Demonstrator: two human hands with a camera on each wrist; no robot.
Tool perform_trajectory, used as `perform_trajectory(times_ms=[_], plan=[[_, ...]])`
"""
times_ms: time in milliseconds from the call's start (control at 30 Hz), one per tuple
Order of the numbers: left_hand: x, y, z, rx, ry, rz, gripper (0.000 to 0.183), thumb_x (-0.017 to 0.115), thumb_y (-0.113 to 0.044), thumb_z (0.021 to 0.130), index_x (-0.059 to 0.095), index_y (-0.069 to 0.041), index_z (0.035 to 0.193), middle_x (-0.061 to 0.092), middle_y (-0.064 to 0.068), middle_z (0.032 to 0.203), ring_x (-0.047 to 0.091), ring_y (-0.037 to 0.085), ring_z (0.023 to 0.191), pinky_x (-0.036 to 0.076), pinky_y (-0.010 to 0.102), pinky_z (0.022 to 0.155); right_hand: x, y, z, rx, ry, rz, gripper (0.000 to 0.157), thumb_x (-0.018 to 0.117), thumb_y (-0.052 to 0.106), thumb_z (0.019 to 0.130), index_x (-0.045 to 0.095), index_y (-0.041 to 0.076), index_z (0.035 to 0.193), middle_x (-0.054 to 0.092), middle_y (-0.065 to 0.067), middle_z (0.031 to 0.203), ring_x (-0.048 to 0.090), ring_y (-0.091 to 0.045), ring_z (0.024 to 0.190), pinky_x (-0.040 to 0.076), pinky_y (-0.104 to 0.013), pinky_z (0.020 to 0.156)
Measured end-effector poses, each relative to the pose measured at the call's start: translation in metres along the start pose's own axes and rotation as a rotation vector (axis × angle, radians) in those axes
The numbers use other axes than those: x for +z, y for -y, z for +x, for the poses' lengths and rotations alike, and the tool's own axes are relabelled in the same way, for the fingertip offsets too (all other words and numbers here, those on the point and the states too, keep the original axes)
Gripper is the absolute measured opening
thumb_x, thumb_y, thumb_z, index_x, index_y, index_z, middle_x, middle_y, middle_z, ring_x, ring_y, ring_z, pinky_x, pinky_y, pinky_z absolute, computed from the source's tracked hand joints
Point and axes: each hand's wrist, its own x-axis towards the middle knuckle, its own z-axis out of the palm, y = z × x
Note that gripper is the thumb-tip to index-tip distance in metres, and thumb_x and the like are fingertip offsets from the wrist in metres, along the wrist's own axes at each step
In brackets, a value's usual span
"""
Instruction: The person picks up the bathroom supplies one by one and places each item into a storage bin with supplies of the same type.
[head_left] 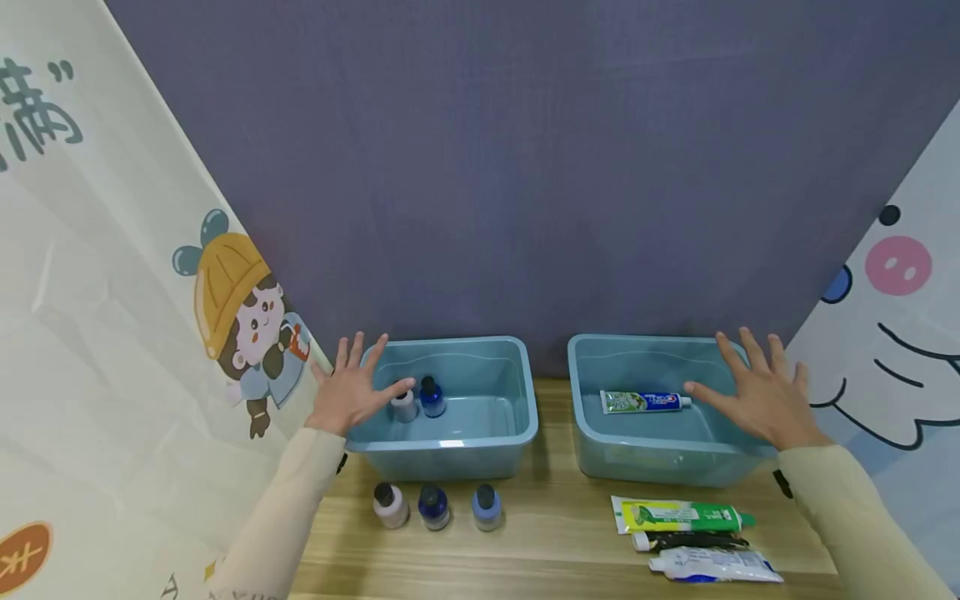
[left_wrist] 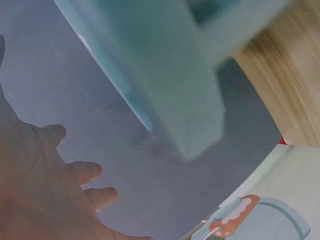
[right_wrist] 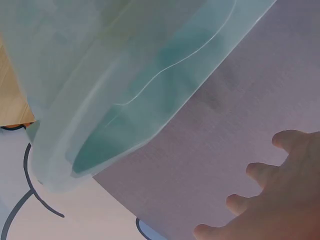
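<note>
My left hand (head_left: pixel 351 392) is spread above the left end of a blue bin (head_left: pixel 442 462), holding nothing. Inside that bin stand a pale bottle (head_left: pixel 406 408) and a dark blue bottle (head_left: pixel 432 398), both black-capped. Over the right end of a second blue bin (head_left: pixel 660 467), my right hand (head_left: pixel 768 398) has its fingers fanned out, also holding nothing. A green and blue toothpaste tube (head_left: pixel 643 402) lies in this bin. Both wrist views show spread fingers beside a bin's side; whether either palm touches a rim, I cannot tell.
In front of the left bin stand a white bottle (head_left: pixel 392 507), a navy bottle (head_left: pixel 434 508) and a light blue bottle (head_left: pixel 487 508). Before the right bin lie a yellow-green tube (head_left: pixel 678 516), a black tube (head_left: pixel 693 541) and a white tube (head_left: pixel 716 565). A grey-purple cloth (head_left: pixel 525 167) rises behind.
</note>
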Motion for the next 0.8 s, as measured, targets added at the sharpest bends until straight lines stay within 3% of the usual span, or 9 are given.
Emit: perform_trajectory(times_ms=[167, 400, 600, 800], plan=[[0.000, -0.006, -0.005, 0.005, -0.024, -0.017, 0.102, 0.041, -0.090, 0.085, 0.005, -0.038, 0.165, 0.004, 0.017, 0.173, 0.003, 0.049, 0.157, -0.003, 0.088, 0.105, -0.002, 0.005, -0.009, -0.019, -0.046, 0.009, 0.104, 0.061, 0.069, 0.089, 0.012, 0.019, 0.166, 0.010, -0.028, 0.169, 0.002, -0.063, 0.150, 0.005, -0.090, 0.102], [0.000, -0.017, -0.013, 0.019, -0.043, -0.016, 0.099, 0.039, -0.088, 0.087, 0.013, -0.033, 0.166, 0.013, 0.019, 0.171, 0.011, 0.048, 0.157, 0.006, 0.087, 0.108, -0.003, 0.014, -0.023, -0.054, -0.101, 0.011, 0.100, 0.065, 0.066, 0.089, 0.021, 0.017, 0.165, 0.025, -0.031, 0.163, 0.020, -0.063, 0.143, 0.013, -0.086, 0.103], [-0.002, -0.032, -0.020, 0.069, -0.094, -0.122, 0.091, 0.045, -0.079, 0.093, 0.026, -0.025, 0.164, 0.032, 0.019, 0.166, 0.022, 0.046, 0.155, 0.010, 0.081, 0.114, -0.004, 0.023, -0.037, -0.063, -0.187, 0.059, 0.089, 0.067, 0.058, 0.092, 0.031, 0.016, 0.162, 0.040, -0.033, 0.150, 0.032, -0.061, 0.132, 0.016, -0.080, 0.103], [0.002, -0.056, -0.027, 0.134, -0.202, -0.254, 0.074, 0.056, -0.063, 0.098, 0.048, -0.016, 0.153, 0.055, 0.013, 0.152, 0.045, 0.039, 0.144, 0.027, 0.068, 0.117, -0.001, 0.029, -0.052, -0.054, -0.281, 0.100, 0.076, 0.072, 0.049, 0.092, 0.048, 0.008, 0.151, 0.049, -0.034, 0.138, 0.038, -0.060, 0.124, 0.020, -0.079, 0.101]])
